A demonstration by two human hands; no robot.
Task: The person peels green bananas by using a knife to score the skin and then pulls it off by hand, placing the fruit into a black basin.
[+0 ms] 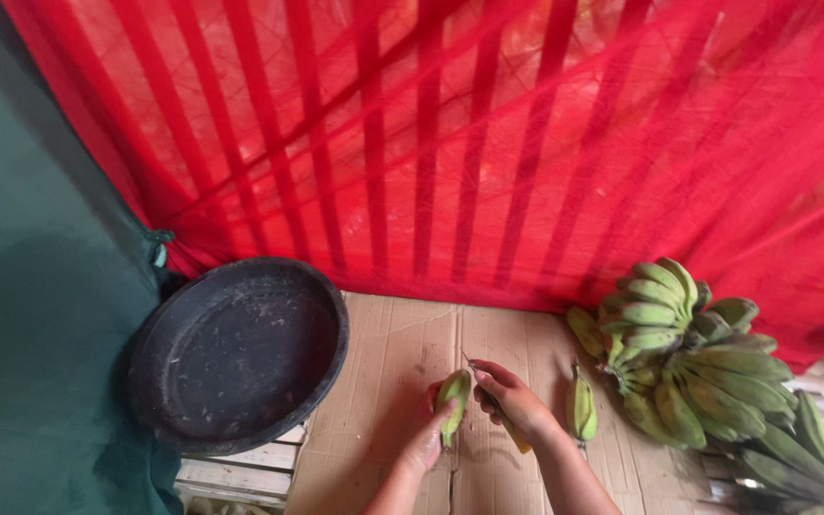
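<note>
My left hand [428, 439] holds a green banana [453, 401] over a flattened cardboard sheet [388, 381]. My right hand [512, 399] grips a small knife with a yellowish handle [517, 439]; its thin blade tip [470, 363] rests at the top of the banana. Both hands meet near the middle of the cardboard. A single loose green banana [580, 408] lies just right of my right hand.
A large bunch of green bananas [693, 367] lies at the right. A round black basin [238, 351] leans at the left on wooden slats [236, 475]. Red netting [488, 143] hangs behind, and green cloth [21, 315] covers the left side.
</note>
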